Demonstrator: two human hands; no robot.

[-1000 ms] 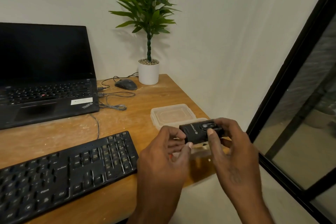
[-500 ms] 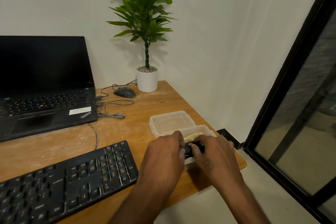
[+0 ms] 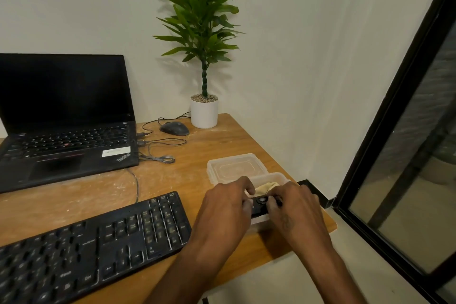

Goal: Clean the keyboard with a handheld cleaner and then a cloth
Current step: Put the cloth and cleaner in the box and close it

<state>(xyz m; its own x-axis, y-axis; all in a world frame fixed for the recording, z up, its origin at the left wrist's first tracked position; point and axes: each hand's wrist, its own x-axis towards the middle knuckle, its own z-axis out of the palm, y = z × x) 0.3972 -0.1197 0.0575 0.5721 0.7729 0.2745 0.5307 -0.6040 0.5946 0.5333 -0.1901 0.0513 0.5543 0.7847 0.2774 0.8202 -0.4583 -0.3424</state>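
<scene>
Both hands curled round black handheld cleaner (image 3: pixel 261 205), left hand (image 3: pixel 225 207) gripping its left end, right hand (image 3: pixel 294 210) its right end. Lying level, long axis left to right, button side up; which end is the nozzle, cannot tell. Held over clear plastic box (image 3: pixel 277 176) with cloth (image 3: pixel 265 186) inside, near right edge of worktop (image 3: pixel 192 153), just right of black keyboard (image 3: pixel 93 247)

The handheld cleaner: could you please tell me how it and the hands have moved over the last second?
Both hands, left hand and right hand, carried the handheld cleaner down from mid-air to the open container holding the cloth; both still hold it. The keyboard, lid and laptop stayed put.
</scene>
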